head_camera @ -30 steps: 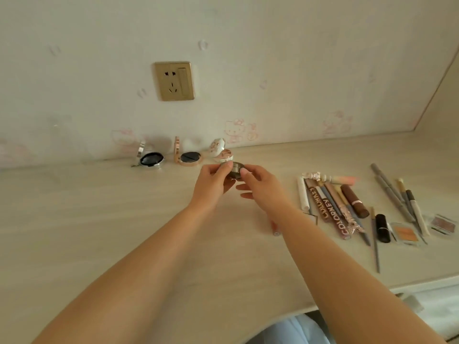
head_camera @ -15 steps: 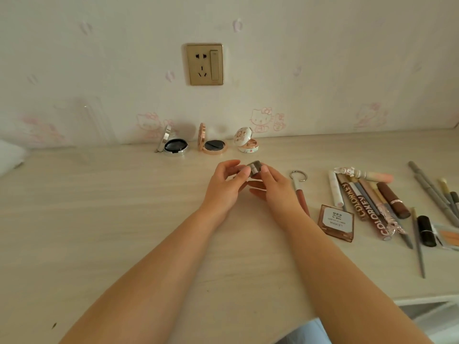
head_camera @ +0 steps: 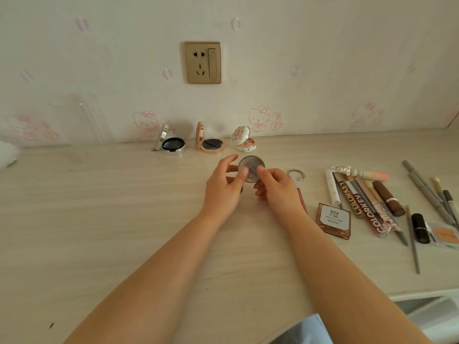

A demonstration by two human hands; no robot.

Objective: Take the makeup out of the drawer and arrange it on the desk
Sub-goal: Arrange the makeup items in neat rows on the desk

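Observation:
Both hands hold a small round grey compact (head_camera: 251, 167) above the middle of the desk (head_camera: 99, 219), its flat labelled face turned toward me. My left hand (head_camera: 223, 189) pinches its left edge with the thumb, the index finger raised beside it. My right hand (head_camera: 278, 192) pinches its right edge. Three opened round compacts stand in a row by the wall: a silver one (head_camera: 171, 145), a rose-gold one (head_camera: 211, 144) and a white patterned one (head_camera: 244, 142).
Right of my hands lie a key-ring tube (head_camera: 296, 175), a brown square palette (head_camera: 334, 219), several lip tubes (head_camera: 360, 202), a brown lipstick (head_camera: 388, 198), a black lipstick (head_camera: 420, 228), an orange blush pan (head_camera: 444, 235) and pencils (head_camera: 429, 192). A wall socket (head_camera: 203, 62) sits above. The open drawer (head_camera: 432, 311) shows at lower right.
The compact has been tipped up, so its round flat face now points at me instead of its edge. My hands stayed near the desk's middle while the camera view shifted slightly.

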